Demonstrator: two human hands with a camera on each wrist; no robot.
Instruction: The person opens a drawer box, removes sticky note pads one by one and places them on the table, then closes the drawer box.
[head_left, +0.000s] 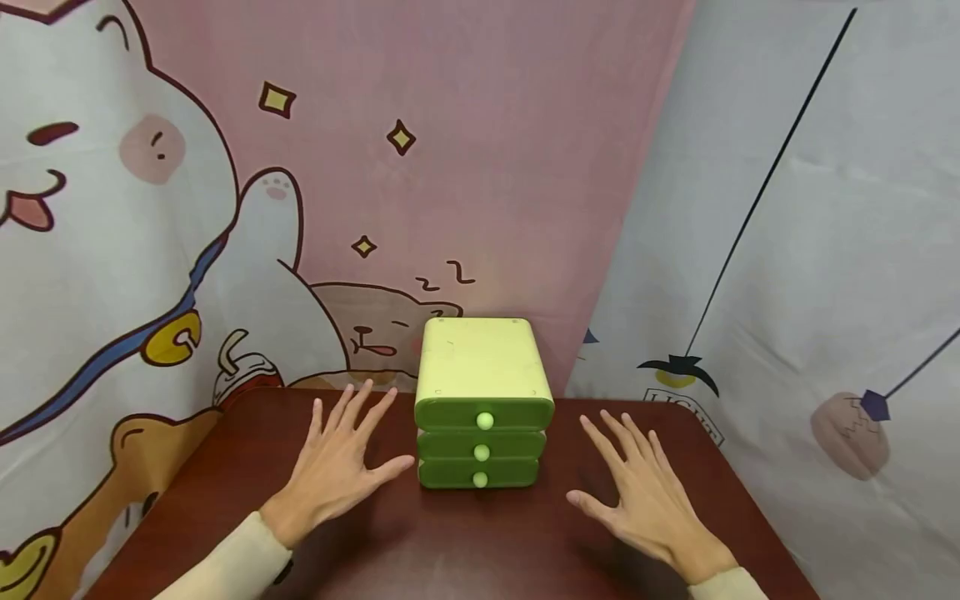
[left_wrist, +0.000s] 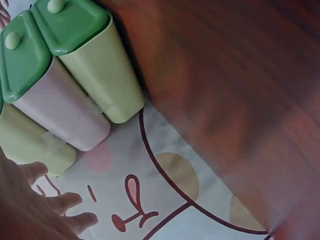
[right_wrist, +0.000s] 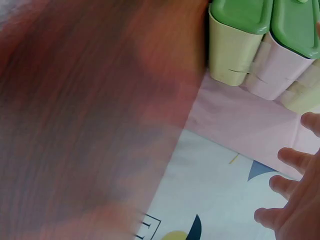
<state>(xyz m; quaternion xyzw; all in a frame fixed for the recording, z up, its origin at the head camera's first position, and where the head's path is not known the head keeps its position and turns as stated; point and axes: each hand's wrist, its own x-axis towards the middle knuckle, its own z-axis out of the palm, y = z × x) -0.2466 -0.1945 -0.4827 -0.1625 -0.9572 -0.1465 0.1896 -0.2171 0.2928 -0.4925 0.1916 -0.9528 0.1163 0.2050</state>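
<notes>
A small cabinet (head_left: 483, 362) with a pale yellow top and three stacked green drawers, each with a round light-green knob (head_left: 485, 421), stands at the far side of the table. To its left, my left hand (head_left: 337, 462) spreads its fingers above the table, thumb pointing toward the drawers. On the other side my right hand (head_left: 641, 492) is likewise spread, its thumb toward the cabinet. Both hands hold nothing. The left wrist view shows the cabinet's side, with yellow and pink drawer tiers (left_wrist: 65, 105) and clear tape across them. Similar tiers (right_wrist: 235, 50) appear in the right wrist view.
The dark reddish-brown table (head_left: 465, 550) runs back to a hanging cloth (head_left: 510, 167) printed with cartoon animals. The cabinet stands near the table's back edge, close to this cloth. A paler cloth (head_left: 840, 250) hangs at the right.
</notes>
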